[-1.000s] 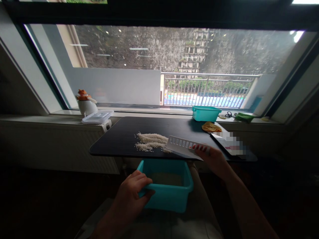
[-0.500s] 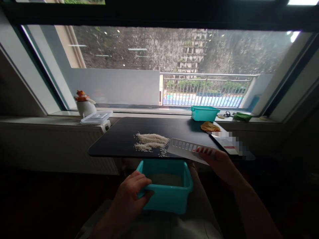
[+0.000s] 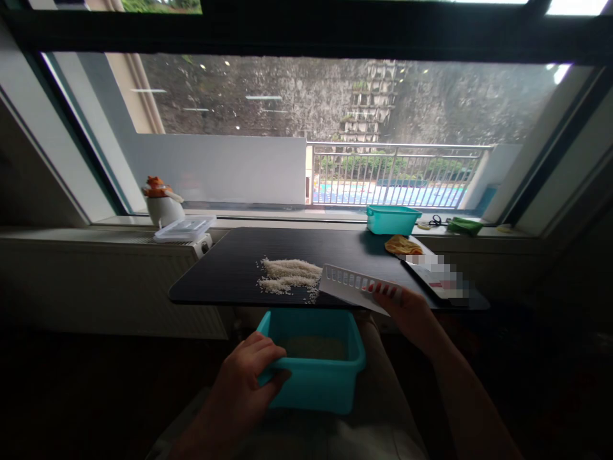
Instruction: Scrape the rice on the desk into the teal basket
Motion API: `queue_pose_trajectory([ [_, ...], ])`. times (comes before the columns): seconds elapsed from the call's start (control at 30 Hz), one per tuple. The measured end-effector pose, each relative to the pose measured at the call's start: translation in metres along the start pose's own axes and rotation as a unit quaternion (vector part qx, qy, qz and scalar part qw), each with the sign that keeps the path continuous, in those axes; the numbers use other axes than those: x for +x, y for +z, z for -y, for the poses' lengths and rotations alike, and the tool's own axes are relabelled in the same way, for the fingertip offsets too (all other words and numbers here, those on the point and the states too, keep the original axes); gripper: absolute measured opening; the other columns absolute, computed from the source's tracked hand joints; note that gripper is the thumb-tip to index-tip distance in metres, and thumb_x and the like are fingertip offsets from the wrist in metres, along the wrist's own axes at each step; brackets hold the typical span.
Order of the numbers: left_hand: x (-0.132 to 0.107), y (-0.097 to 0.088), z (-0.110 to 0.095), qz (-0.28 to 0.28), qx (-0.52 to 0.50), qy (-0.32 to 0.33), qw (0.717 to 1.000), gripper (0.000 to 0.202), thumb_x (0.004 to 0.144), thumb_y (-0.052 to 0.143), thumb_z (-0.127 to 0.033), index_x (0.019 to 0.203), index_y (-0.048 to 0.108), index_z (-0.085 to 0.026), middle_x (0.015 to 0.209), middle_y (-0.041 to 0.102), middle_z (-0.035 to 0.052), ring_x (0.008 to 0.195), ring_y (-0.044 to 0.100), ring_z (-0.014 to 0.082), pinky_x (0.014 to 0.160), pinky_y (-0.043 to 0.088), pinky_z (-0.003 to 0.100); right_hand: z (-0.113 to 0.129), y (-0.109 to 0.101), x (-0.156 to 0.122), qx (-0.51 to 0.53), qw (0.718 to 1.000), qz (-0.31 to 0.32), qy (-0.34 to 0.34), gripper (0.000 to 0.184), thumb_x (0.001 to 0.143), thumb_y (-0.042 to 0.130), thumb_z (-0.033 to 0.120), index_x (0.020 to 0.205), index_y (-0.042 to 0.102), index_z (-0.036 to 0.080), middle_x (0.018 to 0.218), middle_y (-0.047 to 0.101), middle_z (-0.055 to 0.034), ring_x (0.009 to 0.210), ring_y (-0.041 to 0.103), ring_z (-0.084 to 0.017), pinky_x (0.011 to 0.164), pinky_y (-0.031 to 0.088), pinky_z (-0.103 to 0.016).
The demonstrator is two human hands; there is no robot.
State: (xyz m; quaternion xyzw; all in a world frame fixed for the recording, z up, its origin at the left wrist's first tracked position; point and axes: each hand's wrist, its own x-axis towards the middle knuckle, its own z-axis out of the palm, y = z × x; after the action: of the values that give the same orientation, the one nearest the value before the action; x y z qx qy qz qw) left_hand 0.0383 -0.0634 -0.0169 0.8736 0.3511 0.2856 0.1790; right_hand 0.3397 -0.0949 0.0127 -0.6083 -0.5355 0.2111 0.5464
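Note:
My left hand [image 3: 253,377] grips the near left rim of a turquoise plastic bin [image 3: 313,383], thumb outside and fingers over the edge. The bin rests at my lap, just below the front edge of the dark table [image 3: 215,275]; a layer of grains seems to lie in its shadowed bottom. My right hand [image 3: 405,313] is closed on a white slotted plastic piece [image 3: 352,291], fingertips through its slots. The far end of that piece touches the right side of a pile of white rice-like grains [image 3: 290,271] on the table, with loose grains scattered near the front edge.
A second turquoise bin [image 3: 393,220] stands at the table's back right. In front of it are a yellow cloth [image 3: 403,245] and a partly blurred flat item [image 3: 438,278]. A clear plastic lid [image 3: 186,228], a white pot [image 3: 164,209], scissors [image 3: 435,221] and a green cloth [image 3: 464,225] lie along the sill.
My right hand and the slotted piece have shifted slightly left, against the grains. The bin and my left hand have also moved a little left.

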Motion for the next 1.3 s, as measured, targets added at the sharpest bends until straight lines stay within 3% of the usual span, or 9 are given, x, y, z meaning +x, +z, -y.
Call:
queue_pose_trajectory([
  [0.17, -0.001, -0.001, -0.001, -0.010, 0.008, 0.003, 1.000, 0.004, 0.078, 0.062, -0.021, 0.081, 0.065, -0.020, 0.077, 0.063, 0.0012, 0.080, 0.058, 0.0192, 0.072, 0.050, 0.032, 0.006, -0.001, -0.008, 0.008, 0.999, 0.042, 0.006, 0.021, 0.076, 0.063, 0.035, 0.087, 0.072, 0.018, 0.082, 0.073, -0.0038, 0.080, 0.066, -0.024, 0.071, 0.051, -0.032],
  [0.37, -0.001, -0.003, -0.001, -0.009, 0.008, -0.002, 1.000, 0.005, 0.079, 0.062, -0.023, 0.082, 0.065, -0.020, 0.078, 0.063, 0.0017, 0.081, 0.058, 0.0193, 0.073, 0.050, 0.031, 0.002, 0.005, -0.005, 0.008, 1.000, 0.009, 0.008, 0.022, 0.075, 0.064, 0.034, 0.086, 0.072, 0.018, 0.077, 0.072, -0.0031, 0.075, 0.065, -0.023, 0.067, 0.051, -0.031],
  [0.53, -0.003, -0.004, 0.000, -0.007, 0.006, -0.008, 1.000, 0.005, 0.079, 0.061, -0.022, 0.081, 0.065, -0.020, 0.078, 0.062, 0.0017, 0.081, 0.059, 0.0193, 0.072, 0.050, 0.030, 0.000, 0.011, -0.005, 0.023, 0.998, 0.060, -0.005, 0.022, 0.077, 0.063, 0.034, 0.088, 0.072, 0.018, 0.082, 0.072, -0.0032, 0.078, 0.065, -0.022, 0.071, 0.051, -0.032],
  [0.77, -0.003, -0.004, -0.002, -0.019, 0.003, -0.007, 1.000, 0.006, 0.078, 0.062, -0.024, 0.081, 0.066, -0.021, 0.078, 0.064, 0.0022, 0.080, 0.060, 0.0192, 0.071, 0.051, 0.029, -0.003, 0.006, 0.006, 0.017, 1.000, -0.022, -0.001, 0.023, 0.074, 0.065, 0.036, 0.087, 0.072, 0.019, 0.082, 0.073, -0.0029, 0.081, 0.065, -0.023, 0.073, 0.051, -0.032],
  [1.0, -0.004, -0.006, 0.001, -0.014, 0.014, -0.009, 1.000, 0.007, 0.078, 0.062, -0.025, 0.080, 0.065, -0.020, 0.078, 0.064, 0.0024, 0.079, 0.061, 0.0196, 0.071, 0.051, 0.030, -0.006, 0.011, 0.003, 0.017, 0.999, 0.042, -0.007, 0.023, 0.075, 0.065, 0.037, 0.087, 0.072, 0.018, 0.081, 0.072, -0.0036, 0.078, 0.065, -0.023, 0.069, 0.051, -0.032],
  [1.3, -0.006, -0.006, 0.003, -0.031, 0.013, -0.010, 0.999, 0.008, 0.077, 0.063, -0.025, 0.082, 0.067, -0.020, 0.078, 0.065, 0.0023, 0.080, 0.062, 0.0198, 0.072, 0.052, 0.029, -0.003, 0.023, 0.014, 0.043, 0.998, 0.036, -0.016, 0.020, 0.076, 0.064, 0.033, 0.087, 0.071, 0.018, 0.078, 0.071, -0.0017, 0.075, 0.063, -0.020, 0.069, 0.050, -0.031],
])
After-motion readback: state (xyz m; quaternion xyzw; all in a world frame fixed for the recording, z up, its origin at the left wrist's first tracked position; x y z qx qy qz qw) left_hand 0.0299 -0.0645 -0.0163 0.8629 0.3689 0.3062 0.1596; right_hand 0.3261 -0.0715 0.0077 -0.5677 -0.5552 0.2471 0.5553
